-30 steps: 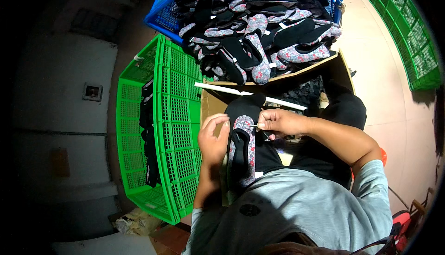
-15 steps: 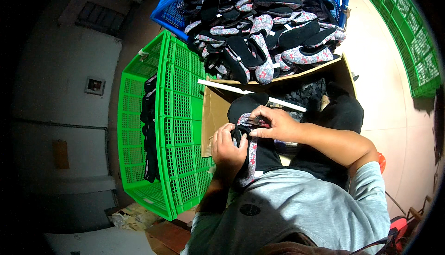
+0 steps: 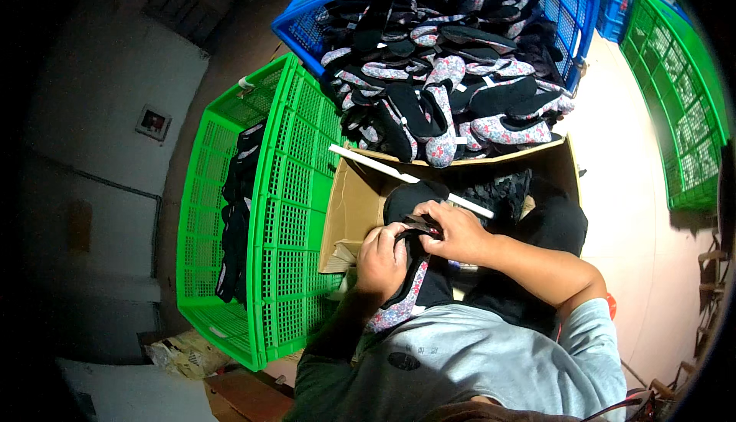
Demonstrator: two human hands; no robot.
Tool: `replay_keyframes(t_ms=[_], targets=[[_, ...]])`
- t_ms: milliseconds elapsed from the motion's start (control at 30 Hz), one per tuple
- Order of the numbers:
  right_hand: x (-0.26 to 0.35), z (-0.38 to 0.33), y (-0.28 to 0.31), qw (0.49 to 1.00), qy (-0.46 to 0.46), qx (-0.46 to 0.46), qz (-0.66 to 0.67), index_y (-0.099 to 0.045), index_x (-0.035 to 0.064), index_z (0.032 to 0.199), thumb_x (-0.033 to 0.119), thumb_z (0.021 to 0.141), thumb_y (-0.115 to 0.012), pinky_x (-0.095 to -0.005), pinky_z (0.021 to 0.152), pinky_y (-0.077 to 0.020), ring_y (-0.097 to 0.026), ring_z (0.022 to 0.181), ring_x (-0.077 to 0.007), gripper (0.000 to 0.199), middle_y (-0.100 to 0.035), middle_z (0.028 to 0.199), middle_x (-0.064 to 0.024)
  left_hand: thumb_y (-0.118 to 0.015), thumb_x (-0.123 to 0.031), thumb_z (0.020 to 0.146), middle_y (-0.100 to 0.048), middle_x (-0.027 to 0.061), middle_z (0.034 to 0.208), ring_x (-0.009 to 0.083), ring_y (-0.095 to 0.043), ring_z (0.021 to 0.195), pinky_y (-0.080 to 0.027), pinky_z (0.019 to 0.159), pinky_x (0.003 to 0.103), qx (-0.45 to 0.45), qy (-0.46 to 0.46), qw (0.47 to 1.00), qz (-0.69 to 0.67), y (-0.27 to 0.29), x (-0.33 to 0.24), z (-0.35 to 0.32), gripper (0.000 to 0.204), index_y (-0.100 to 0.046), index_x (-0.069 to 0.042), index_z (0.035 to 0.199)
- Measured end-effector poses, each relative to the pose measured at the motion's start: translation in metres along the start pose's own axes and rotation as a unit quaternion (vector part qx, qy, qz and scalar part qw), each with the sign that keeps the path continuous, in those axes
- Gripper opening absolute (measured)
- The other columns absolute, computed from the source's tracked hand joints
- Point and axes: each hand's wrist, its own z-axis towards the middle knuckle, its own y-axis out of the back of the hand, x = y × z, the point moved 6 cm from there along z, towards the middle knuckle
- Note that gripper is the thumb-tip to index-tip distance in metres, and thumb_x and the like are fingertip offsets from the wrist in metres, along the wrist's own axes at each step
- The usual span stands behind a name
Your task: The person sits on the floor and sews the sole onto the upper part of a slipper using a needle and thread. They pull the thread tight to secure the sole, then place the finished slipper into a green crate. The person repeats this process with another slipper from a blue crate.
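A slipper (image 3: 410, 299) with floral fabric and a black lining lies along my lap, its near end by my shirt. My left hand (image 3: 381, 263) is closed on the slipper's side, fingers curled over its edge. My right hand (image 3: 458, 232) is closed around what look like small dark thread snips (image 3: 420, 223), their tips at the slipper's upper part next to my left fingertips. The exact cutting spot is hidden by my fingers.
Ahead, a blue crate (image 3: 571, 8) is heaped with floral and black slippers (image 3: 445, 108). An open cardboard box (image 3: 345, 200) with dark scraps stands before me, a white strip (image 3: 368, 163) across it. Green crates stand left (image 3: 295, 192) and right (image 3: 667, 92); the left one holds black items.
My view has shifted, so the crates sit lower in the picture. My hands have drawn close together at the slipper's upper part, and my left hand covers more of it.
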Motion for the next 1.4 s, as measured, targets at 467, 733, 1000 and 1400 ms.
replay_keyframes(t_ms=[467,733,1000,1400], targets=[[-0.035,0.008,-0.015,0.935,-0.129,0.102,0.315,-0.058,0.0031,0.110,-0.002,0.081,-0.073,-0.0248,0.087,-0.0444,-0.053,0.096,-0.0079,0.032,-0.059,0.102,-0.0004,-0.072,-0.003,0.084,-0.068,0.0082,0.101,0.0162,-0.063,0.087,-0.052,0.081,0.030,0.163,0.082,0.956,-0.229,-0.021,0.026,0.009,0.030,-0.067,-0.002,0.114],[-0.034,0.008,-0.017,0.910,-0.164,0.126,0.360,-0.058,0.0032,0.110,-0.004,0.082,-0.070,-0.0246,0.086,-0.0445,-0.053,0.095,-0.0086,0.032,-0.059,0.103,-0.0007,-0.075,-0.005,0.078,-0.070,0.0113,0.089,0.0284,-0.067,0.080,-0.053,0.073,0.038,0.017,-0.142,0.986,-0.082,-0.009,0.006,0.013,0.019,-0.074,-0.004,0.097],[-0.034,0.010,-0.019,0.914,-0.149,0.126,0.355,-0.058,0.0024,0.110,-0.004,0.082,-0.070,-0.0249,0.088,-0.0448,-0.054,0.096,-0.0092,0.031,-0.059,0.103,-0.0013,-0.072,-0.004,0.073,-0.067,0.0080,0.090,0.0282,-0.065,0.082,-0.054,0.069,0.038,-0.020,-0.190,0.981,-0.005,-0.002,-0.009,0.006,0.017,-0.072,-0.005,0.089],[-0.032,0.006,-0.019,0.929,-0.130,0.119,0.326,-0.057,0.0016,0.110,-0.003,0.082,-0.072,-0.0246,0.090,-0.0437,-0.053,0.097,-0.0092,0.033,-0.058,0.102,-0.0006,-0.067,-0.013,0.083,-0.058,0.0064,0.083,0.0260,-0.058,0.078,-0.046,0.069,0.039,0.026,-0.109,0.988,0.104,0.011,-0.036,0.002,0.008,-0.067,-0.009,0.090]])
